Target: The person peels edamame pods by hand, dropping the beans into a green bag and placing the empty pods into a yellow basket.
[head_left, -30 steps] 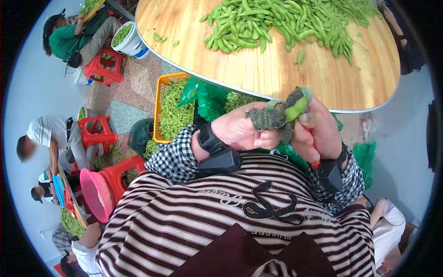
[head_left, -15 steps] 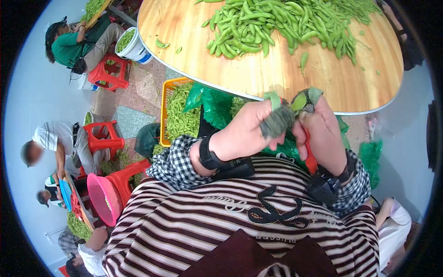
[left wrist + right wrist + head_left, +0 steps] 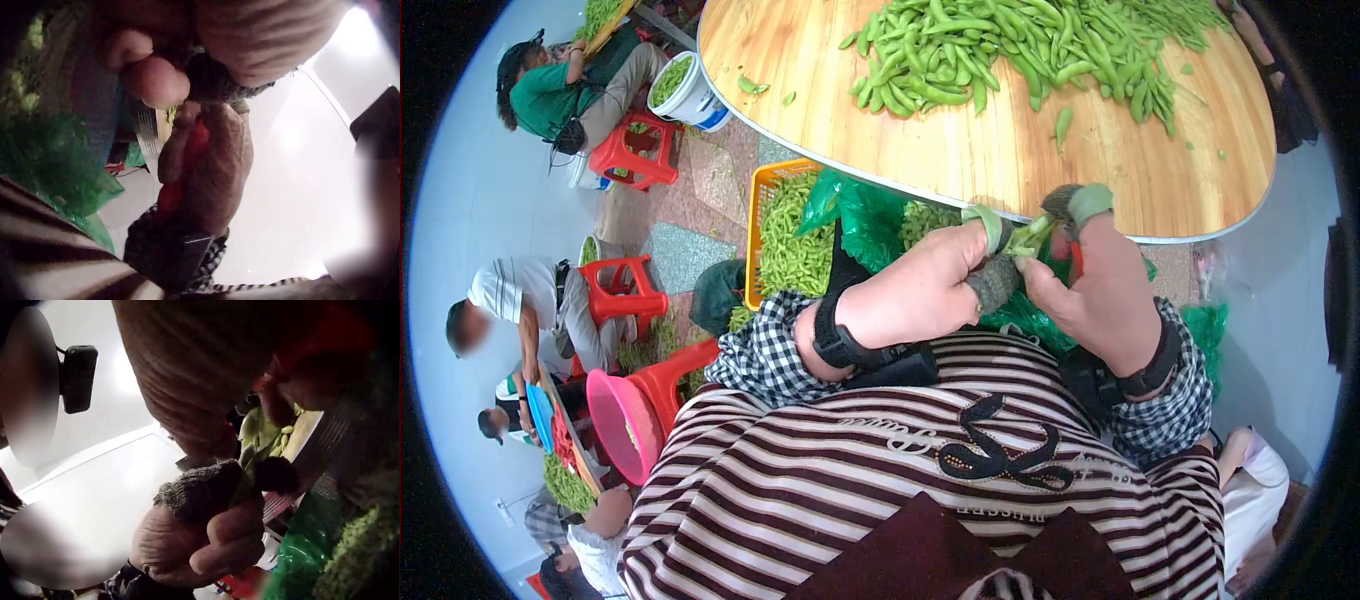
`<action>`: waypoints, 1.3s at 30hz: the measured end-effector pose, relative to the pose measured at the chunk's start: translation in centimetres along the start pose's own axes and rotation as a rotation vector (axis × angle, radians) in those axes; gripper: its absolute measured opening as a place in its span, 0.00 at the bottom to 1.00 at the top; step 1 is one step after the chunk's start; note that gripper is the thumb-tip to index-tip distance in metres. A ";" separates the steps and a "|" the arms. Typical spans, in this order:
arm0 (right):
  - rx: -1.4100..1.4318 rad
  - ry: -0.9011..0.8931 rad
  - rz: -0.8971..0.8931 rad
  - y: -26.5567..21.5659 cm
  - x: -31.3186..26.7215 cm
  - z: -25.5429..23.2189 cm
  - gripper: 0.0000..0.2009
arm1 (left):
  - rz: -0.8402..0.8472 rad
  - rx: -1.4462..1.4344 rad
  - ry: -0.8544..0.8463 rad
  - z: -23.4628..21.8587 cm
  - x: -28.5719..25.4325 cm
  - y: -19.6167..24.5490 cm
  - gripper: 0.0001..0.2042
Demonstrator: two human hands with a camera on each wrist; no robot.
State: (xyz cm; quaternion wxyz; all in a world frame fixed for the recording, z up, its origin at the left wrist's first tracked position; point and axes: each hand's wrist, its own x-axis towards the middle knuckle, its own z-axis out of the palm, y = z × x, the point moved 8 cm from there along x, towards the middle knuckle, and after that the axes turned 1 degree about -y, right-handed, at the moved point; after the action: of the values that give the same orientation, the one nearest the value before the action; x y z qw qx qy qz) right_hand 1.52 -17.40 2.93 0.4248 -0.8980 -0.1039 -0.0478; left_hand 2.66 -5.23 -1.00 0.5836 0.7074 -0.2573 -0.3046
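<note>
Between the two hands, near the table's front edge, is a green pod (image 3: 1028, 238), also in the right wrist view (image 3: 255, 431). The left hand (image 3: 920, 285) pinches it with fingers wearing dark knitted covers and a light green band. Curled close beside it, the right hand (image 3: 1105, 290) has similar finger covers and touches the pod's right side. A red handle (image 3: 1075, 262) shows in the right hand's grip; red (image 3: 197, 147) is also visible there in the left wrist view. The handle's far end is hidden.
A wooden table (image 3: 800, 110) bears a heap of green pods (image 3: 1010, 50). Below its edge stand a yellow crate (image 3: 757, 240) of pods and green plastic bags (image 3: 870, 225). Red stools (image 3: 615, 295), a pink basket (image 3: 615, 425), a white bucket (image 3: 700, 100) and seated people are at left.
Both hands have turned and their fingers shifted around the pod. The red handle, plainly seen below the right hand half a second ago, is now mostly covered by it.
</note>
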 end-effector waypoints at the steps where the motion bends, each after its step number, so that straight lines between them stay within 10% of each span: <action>1: -0.045 -0.032 -0.017 0.3 0.2 0.4 0.16 | 0.068 0.122 0.022 -0.2 -0.2 0.5 0.14; 15: -0.175 -0.127 -0.099 -0.5 -0.8 1.6 0.11 | 0.017 0.437 0.048 -2.3 -2.8 -2.0 0.10; 20: 0.121 -0.295 0.062 0.4 -0.3 3.6 0.09 | 0.293 0.099 0.179 -1.2 -1.1 -2.2 0.10; 21: 0.077 -0.260 -0.062 -0.4 -0.6 3.7 0.09 | 0.060 -0.155 0.059 -0.7 -0.8 -3.5 0.12; 27: 0.120 -0.190 -0.117 -0.8 -1.4 3.0 0.09 | 0.115 -0.349 0.054 0.7 0.4 -4.0 0.12; 33: 0.477 -0.208 0.201 2.2 -1.8 2.3 0.08 | 0.310 -0.200 0.083 0.9 0.9 -1.2 0.12; 39: 1.266 -0.094 0.495 4.2 -2.5 2.2 0.09 | -0.058 -0.773 -0.290 3.2 1.0 -3.5 0.10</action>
State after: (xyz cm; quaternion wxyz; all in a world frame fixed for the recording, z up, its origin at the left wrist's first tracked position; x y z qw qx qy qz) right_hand 0.01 -18.65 -2.06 0.8618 -0.4750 0.0783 0.1597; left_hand 1.06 -7.41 -5.00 0.7553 0.3928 -0.1835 -0.4915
